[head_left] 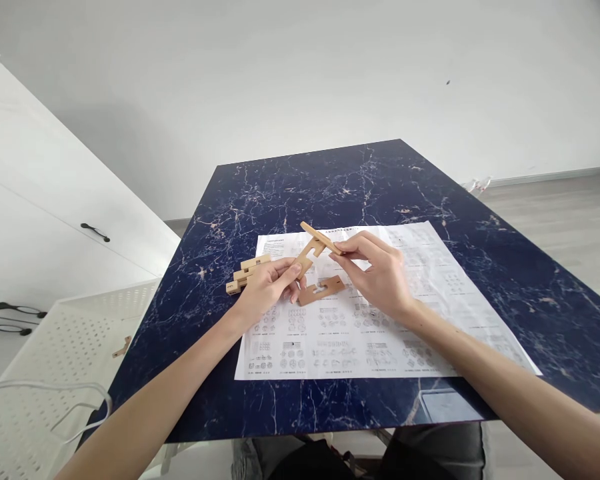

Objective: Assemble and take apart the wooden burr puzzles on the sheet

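Note:
Between the fingers of my left hand [275,283] is a flat notched wooden puzzle piece [309,253], tilted up to the right. My right hand [375,270] pinches the lower right end of a second wooden puzzle piece [317,235], a long flat bar. The bar crosses the upper end of the notched piece, and the two seem to touch there. Below them a third notched wooden piece [330,288] lies on the printed sheet [405,347]. Several wooden blocks [243,275] sit just left of my left hand, which partly hides them.
The sheet of small printed diagrams lies on a dark blue marble-patterned table [300,187]. A perforated white surface [75,333] at the left carries a small wooden piece [122,347] and a white cable [45,385]. White cabinets [55,167] stand beyond it.

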